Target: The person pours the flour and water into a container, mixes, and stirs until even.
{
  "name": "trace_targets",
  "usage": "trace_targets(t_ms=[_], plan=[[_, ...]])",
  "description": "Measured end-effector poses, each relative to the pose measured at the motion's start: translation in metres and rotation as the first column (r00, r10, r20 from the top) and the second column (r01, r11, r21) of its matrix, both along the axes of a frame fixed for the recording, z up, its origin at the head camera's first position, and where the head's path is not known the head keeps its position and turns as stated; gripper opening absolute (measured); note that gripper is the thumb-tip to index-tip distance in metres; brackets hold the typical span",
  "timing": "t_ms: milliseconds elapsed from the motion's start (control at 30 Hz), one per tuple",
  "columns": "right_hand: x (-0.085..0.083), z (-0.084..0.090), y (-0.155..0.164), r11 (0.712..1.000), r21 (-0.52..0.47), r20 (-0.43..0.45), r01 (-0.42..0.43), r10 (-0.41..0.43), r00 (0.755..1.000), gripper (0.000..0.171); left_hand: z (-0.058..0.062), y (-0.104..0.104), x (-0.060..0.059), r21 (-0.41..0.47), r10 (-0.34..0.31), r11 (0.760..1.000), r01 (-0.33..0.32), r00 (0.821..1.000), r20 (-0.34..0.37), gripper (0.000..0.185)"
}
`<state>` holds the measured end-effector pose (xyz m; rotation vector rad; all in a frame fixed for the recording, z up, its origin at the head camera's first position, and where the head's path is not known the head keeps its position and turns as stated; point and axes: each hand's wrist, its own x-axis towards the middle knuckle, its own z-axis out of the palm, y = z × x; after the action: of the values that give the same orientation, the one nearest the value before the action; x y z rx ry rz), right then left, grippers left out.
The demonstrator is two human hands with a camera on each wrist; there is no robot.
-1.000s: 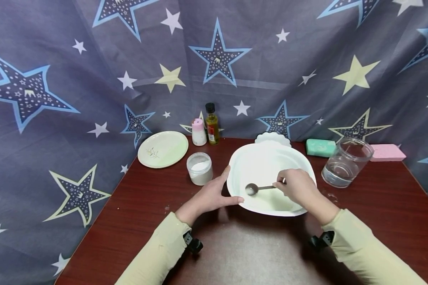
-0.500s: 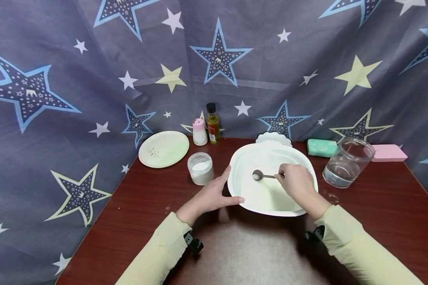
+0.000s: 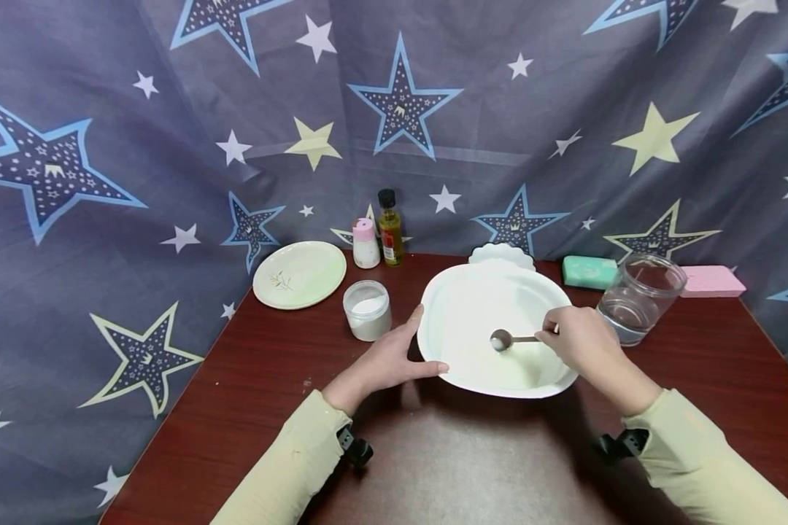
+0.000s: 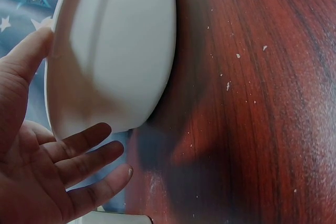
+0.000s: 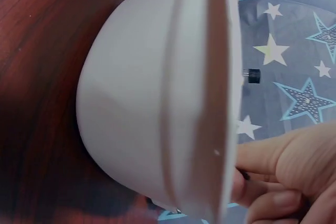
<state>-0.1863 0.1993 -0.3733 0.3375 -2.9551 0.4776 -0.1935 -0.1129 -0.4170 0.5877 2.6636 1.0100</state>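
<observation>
A large white bowl (image 3: 462, 288) stands on the dark red table (image 3: 269, 379) in the head view. My left hand (image 3: 397, 356) steadies its left rim, thumb up along the edge and fingers straight below it. In the left wrist view the same left hand (image 4: 50, 174) lies open beside the bowl's outer wall (image 4: 115, 51). My right hand (image 3: 574, 341) reaches over the right rim and pinches the handle of a metal spoon (image 3: 501, 340), whose head sits low inside the bowl, right of centre. The right wrist view shows the bowl's side (image 5: 152, 93) and curled fingers (image 5: 294, 174).
Left of the bowl stand a small jar of white powder (image 3: 368, 310) and a pale green plate (image 3: 300, 274). A pink-capped shaker (image 3: 366, 244) and oil bottle (image 3: 390, 227) stand behind. A glass jar with water (image 3: 640, 297), green sponge (image 3: 589, 271) and pink sponge (image 3: 712, 281) are at right.
The spoon head has circled inside the bowl, from front left to the back, then to right of centre. My right hand has shifted right. The left hand has stayed on the rim.
</observation>
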Motion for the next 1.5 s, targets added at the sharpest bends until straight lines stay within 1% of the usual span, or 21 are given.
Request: trace_targets(t_ms=[100,233,333,433,533,633,800,967,1100,1233,1367,1500], plan=[[0.005,0.004,0.005,1.0,-0.003,0.03,-0.031,0.031,0.999,0.015,0.0,0.0,0.0,-0.003,-0.003,1.0,0.003,1.0,-0.002,0.111],[0.009,0.007,0.008,0.997,-0.005,0.105,-0.076,0.076,0.992,0.019,0.0,0.0,0.0,-0.004,-0.004,1.0,0.004,1.0,-0.001,0.111],[0.01,0.007,0.007,0.995,-0.016,0.15,-0.098,0.099,0.984,0.02,0.0,-0.001,0.0,-0.006,-0.003,1.0,0.003,1.0,0.001,0.111],[0.01,0.003,0.002,0.994,-0.031,0.162,-0.109,0.113,0.98,0.02,0.0,-0.001,0.0,-0.009,-0.004,1.0,0.004,1.0,0.0,0.111],[0.007,-0.002,-0.007,0.993,-0.043,0.155,-0.113,0.118,0.981,0.019,0.0,-0.001,0.0,-0.005,-0.004,1.0,0.004,1.0,0.001,0.111],[0.004,-0.008,-0.018,0.994,-0.043,0.128,-0.097,0.102,0.986,0.018,0.0,-0.001,0.001,-0.001,-0.004,1.0,0.004,1.0,-0.002,0.111],[-0.004,-0.016,-0.034,0.998,-0.029,0.036,-0.05,0.051,0.998,0.015,-0.001,-0.001,0.001,0.003,-0.011,1.0,0.011,1.0,-0.018,0.111],[-0.012,-0.021,-0.039,1.0,-0.027,-0.035,-0.011,0.01,0.999,0.014,-0.001,-0.001,0.001,0.011,-0.008,1.0,0.008,1.0,-0.019,0.11],[-0.017,-0.021,-0.032,0.999,-0.026,-0.059,0.034,-0.036,0.998,0.014,-0.002,-0.001,0.0,0.012,-0.003,1.0,0.003,1.0,-0.009,0.111],[-0.019,-0.016,-0.02,0.997,-0.009,-0.056,0.071,-0.071,0.996,0.014,-0.002,-0.001,0.0,0.015,0.001,1.0,-0.001,1.0,0.005,0.111],[-0.02,-0.01,-0.006,0.997,0.008,-0.061,0.081,-0.081,0.995,0.012,-0.002,-0.001,0.0,0.015,0.002,1.0,-0.002,1.0,0.009,0.111],[-0.017,-0.002,0.007,0.996,0.033,-0.052,0.082,-0.081,0.995,0.008,-0.003,-0.002,-0.001,0.013,-0.001,1.0,0.001,1.0,0.005,0.112]])
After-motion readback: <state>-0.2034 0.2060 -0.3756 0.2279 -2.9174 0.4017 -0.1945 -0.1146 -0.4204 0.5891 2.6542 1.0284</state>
